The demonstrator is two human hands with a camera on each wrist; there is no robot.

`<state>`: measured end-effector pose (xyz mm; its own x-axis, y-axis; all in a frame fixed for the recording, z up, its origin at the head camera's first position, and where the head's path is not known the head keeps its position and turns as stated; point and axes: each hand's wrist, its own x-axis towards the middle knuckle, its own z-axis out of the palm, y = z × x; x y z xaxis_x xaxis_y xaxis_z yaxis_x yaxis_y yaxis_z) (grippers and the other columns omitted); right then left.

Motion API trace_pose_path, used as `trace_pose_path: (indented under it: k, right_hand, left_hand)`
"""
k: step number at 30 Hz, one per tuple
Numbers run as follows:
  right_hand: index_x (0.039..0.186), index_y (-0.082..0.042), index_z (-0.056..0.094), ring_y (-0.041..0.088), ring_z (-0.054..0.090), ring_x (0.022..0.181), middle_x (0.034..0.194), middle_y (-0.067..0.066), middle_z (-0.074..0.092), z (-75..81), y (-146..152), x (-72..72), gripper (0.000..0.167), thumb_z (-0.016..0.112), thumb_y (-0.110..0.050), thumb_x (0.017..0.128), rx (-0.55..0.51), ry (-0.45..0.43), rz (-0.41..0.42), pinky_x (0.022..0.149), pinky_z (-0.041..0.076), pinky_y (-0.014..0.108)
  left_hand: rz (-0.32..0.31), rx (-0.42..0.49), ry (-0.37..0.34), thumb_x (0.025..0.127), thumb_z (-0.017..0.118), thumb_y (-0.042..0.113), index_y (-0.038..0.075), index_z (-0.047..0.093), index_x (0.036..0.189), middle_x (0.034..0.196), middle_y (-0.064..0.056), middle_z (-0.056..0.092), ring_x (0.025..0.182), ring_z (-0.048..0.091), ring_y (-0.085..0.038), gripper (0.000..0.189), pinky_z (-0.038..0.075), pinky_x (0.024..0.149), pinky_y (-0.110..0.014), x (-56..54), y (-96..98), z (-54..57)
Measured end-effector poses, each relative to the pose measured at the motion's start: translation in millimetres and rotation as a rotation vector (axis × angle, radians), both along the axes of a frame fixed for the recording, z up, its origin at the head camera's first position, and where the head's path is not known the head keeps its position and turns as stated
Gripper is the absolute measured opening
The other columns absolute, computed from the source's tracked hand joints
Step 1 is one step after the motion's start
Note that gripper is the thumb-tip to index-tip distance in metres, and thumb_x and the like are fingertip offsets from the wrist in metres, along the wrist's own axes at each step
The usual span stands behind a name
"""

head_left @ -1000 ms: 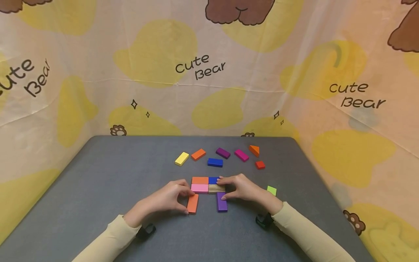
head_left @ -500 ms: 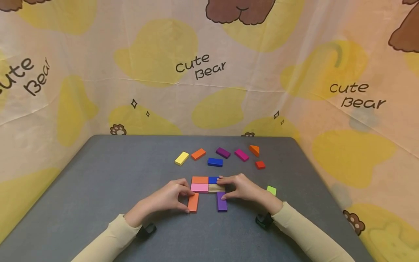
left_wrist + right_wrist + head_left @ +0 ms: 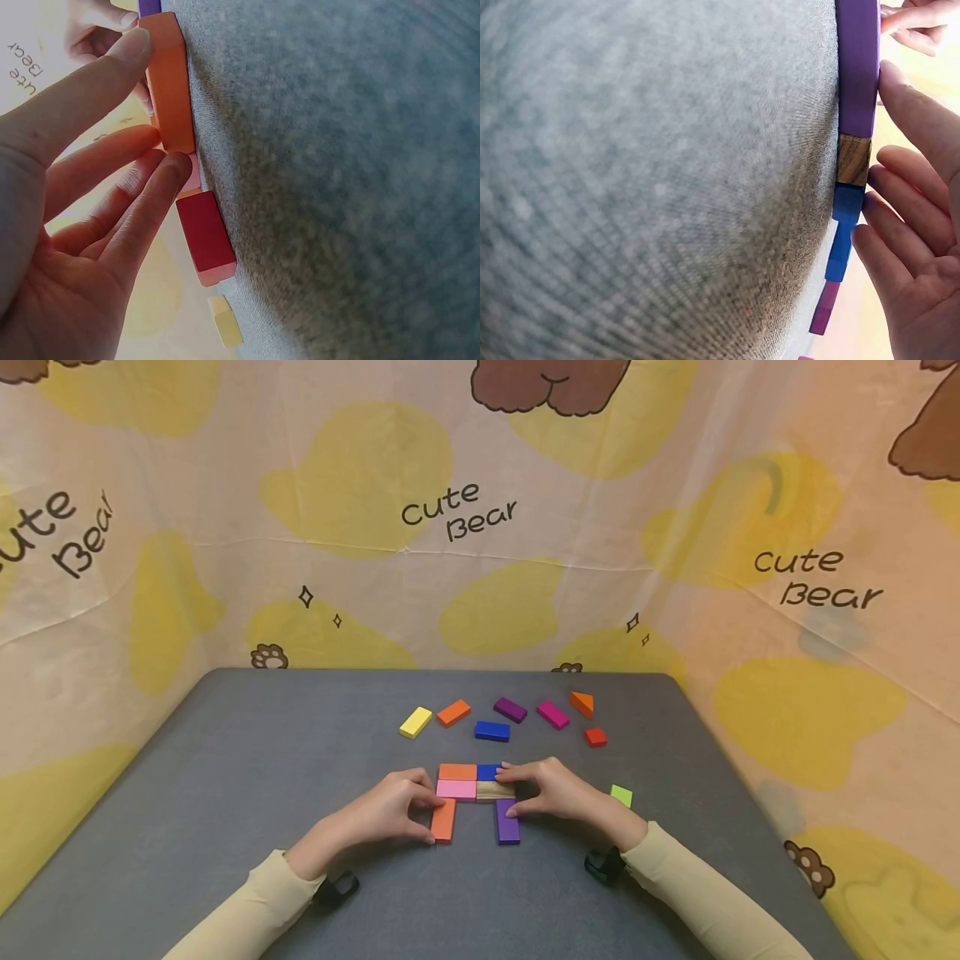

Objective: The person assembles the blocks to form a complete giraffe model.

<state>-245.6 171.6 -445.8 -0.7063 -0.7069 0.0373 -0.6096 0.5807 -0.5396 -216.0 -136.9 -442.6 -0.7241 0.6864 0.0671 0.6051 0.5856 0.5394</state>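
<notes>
With its thumb and fingers, my left hand (image 3: 386,810) pinches an orange block (image 3: 444,822) lengthwise, flat on the table. The block's far end meets a pink block (image 3: 456,791), behind which lies another orange block (image 3: 457,772). My right hand (image 3: 558,789) rests its thumb on a purple block (image 3: 507,827) and its fingertips at a blue block (image 3: 486,772) and a wood-grained block (image 3: 491,793). Purple and orange stand parallel like two legs, a gap between them. A dark red block (image 3: 206,232), hidden in the head view, shows beside the left fingertips in the left wrist view.
Farther back on the grey table (image 3: 300,735) lie loose yellow (image 3: 416,723), orange (image 3: 453,713), blue (image 3: 492,732), dark purple (image 3: 511,709) and magenta (image 3: 553,716) blocks. An orange triangle (image 3: 582,704) and red block (image 3: 596,737) sit right; a lime block (image 3: 621,795) peeks past the right wrist.
My left hand has slid the orange block slightly away from me, up against the pink block. The right hand has stayed in place.
</notes>
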Motion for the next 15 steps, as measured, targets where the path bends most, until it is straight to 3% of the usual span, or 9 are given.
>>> trace_pose_path:
  k: [5, 15]
  right_hand:
    - [0.129, -0.016, 0.061, 0.011, 0.048, 0.129, 0.133, -0.001, 0.058, 0.4, 0.2, 0.1, 0.056, 0.076, -0.037, 0.079, -0.004, 0.002, 0.004, 0.103, 0.043, 0.037]
    - [0.128, -0.016, 0.061, 0.011, 0.049, 0.129, 0.133, -0.001, 0.057, -0.1, 0.4, -0.2, 0.056, 0.076, -0.037, 0.078, -0.004, 0.006, 0.004, 0.103, 0.043, 0.038]
  left_hand:
    - [-0.010, 0.014, 0.027, 0.069, 0.084, 0.034, 0.012, 0.072, 0.111, 0.093, 0.004, 0.057, 0.084, 0.057, -0.009, 0.049, 0.052, 0.073, -0.022, -0.5, -0.6, -0.8]
    - [-0.008, 0.000, 0.015, 0.069, 0.084, 0.033, 0.012, 0.072, 0.112, 0.094, 0.005, 0.056, 0.084, 0.056, -0.009, 0.050, 0.052, 0.073, -0.022, 0.2, -0.1, 0.2]
